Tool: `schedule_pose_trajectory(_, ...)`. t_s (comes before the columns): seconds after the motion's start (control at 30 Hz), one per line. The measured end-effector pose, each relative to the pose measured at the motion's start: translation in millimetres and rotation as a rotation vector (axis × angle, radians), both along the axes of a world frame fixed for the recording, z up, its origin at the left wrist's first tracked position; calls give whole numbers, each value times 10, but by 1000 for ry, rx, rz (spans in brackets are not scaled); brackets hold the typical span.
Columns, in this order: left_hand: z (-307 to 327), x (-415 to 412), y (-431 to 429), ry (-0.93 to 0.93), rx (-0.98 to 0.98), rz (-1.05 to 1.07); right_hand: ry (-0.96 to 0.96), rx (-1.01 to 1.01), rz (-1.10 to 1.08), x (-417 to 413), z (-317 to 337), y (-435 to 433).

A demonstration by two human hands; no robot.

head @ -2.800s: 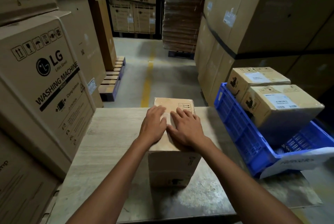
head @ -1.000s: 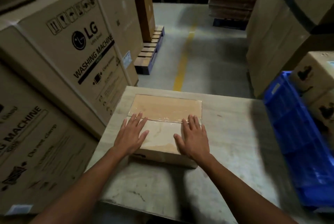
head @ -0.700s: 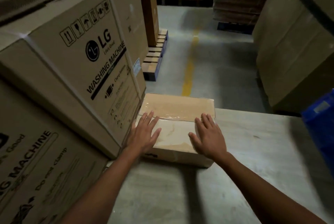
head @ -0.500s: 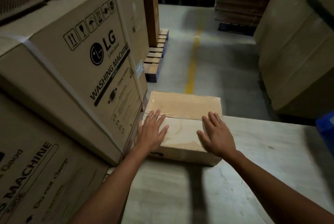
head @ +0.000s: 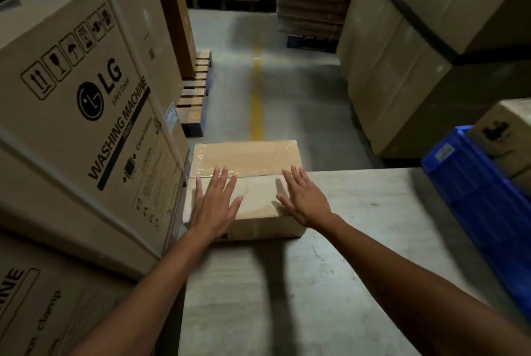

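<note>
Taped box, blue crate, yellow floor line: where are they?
taped box (head: 247, 158), head view, far top flap.
blue crate (head: 474, 209), head view, side wall.
yellow floor line (head: 255, 102), head view, mid stripe.

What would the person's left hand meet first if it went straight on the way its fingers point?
The left hand lies flat on the cardboard box, fingers pointing toward the aisle. Going on, it would first cross the tape seam, then the box's far edge; beyond, the way looks free, probably.

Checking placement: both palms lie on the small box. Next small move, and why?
Probably lift both hands away: the left hand and right hand lie flat on the box, which sits far-left on the table beside the washing machine carton.
</note>
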State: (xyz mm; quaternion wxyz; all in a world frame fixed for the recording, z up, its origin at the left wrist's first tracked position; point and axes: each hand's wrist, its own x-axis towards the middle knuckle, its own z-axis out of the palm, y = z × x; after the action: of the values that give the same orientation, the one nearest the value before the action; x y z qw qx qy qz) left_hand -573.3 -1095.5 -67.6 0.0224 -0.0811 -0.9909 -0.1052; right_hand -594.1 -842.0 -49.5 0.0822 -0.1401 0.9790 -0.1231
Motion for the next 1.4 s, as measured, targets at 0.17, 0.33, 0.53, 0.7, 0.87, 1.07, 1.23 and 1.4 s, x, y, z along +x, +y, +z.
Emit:
schedule_pose_trajectory(0.17, 355, 168, 676, 127, 175, -145, 114, -53, -189, 600, 223, 362)
schedule_pose_trajectory(0.33, 624, 586, 1550, 131, 278, -299, 195, -91, -363, 1454, 450, 994)
schedule_pose_trajectory(0.53, 898, 1545, 2805, 121, 307, -563, 277, -173, -647, 2862, 642, 1893)
schedule_pose_trajectory(0.7, 1031, 2587, 3882, 84, 341, -837, 358, -242, -877, 4157, 726, 2564)
schedule_pose_trajectory(0.87, 1139, 3585, 4914, 35, 435, -1047, 376, -219, -1133, 5397, 781, 3240)
schedule_pose_trajectory(1.07, 1254, 4541, 5991, 8, 518, -1273, 425, -231, -1467, 6608, 780, 4011)
schedule_pose_trajectory(1.23, 1159, 5040, 6818, -183, 555, -1360, 514, -330, -1646, 7284, 615, 4592)
schedule_pose_trajectory(1.4, 955, 5282, 7847, -1144, 841, -962, 768, -1209, -1809, 7615, 406, 5337)
